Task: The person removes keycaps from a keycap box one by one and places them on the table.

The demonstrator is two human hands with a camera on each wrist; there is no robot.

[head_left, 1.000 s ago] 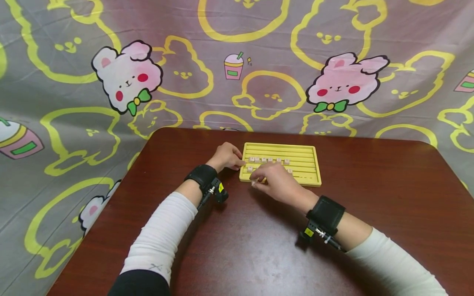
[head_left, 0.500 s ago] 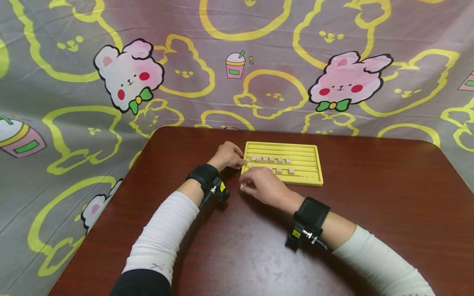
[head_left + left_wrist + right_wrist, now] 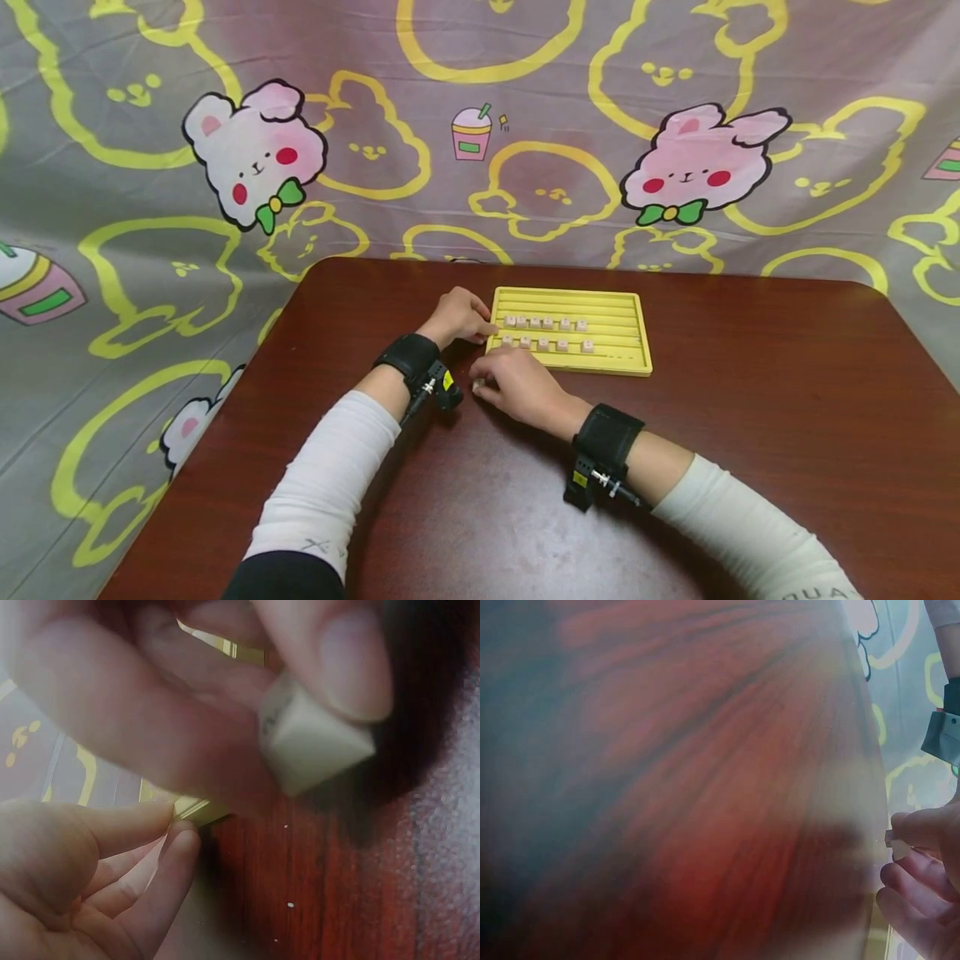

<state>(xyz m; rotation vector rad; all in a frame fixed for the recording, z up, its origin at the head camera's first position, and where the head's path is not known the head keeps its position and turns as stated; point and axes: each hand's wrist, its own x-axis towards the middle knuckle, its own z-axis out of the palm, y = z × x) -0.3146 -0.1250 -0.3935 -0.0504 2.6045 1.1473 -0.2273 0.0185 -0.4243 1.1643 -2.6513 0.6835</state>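
My right hand (image 3: 519, 385) pinches a small cream cube (image 3: 319, 746) between thumb and fingers, just off the near left corner of a yellow ridged tray (image 3: 633, 365). A dark mark shows on one face of the cube in the left wrist view; it looks tiny in the right wrist view. At the tray's left side, my left hand (image 3: 456, 318) holds the edge by thumb and finger. Two rows of small marked cubes stand in the tray: a farther row (image 3: 565, 324) and a nearer row (image 3: 587, 346), whose left end lies close behind my right hand.
The tray lies toward the far side of a dark red-brown wooden table (image 3: 480, 500). Behind it hangs a grey cloth (image 3: 555, 108) with cartoon prints. Both wrists wear black straps with small cameras; the left strap (image 3: 408, 360) is near the tray's left side.
My right hand has drawn left and toward me with the pinched cube, uncovering more of the nearer row. The left hand stays at the tray's edge.
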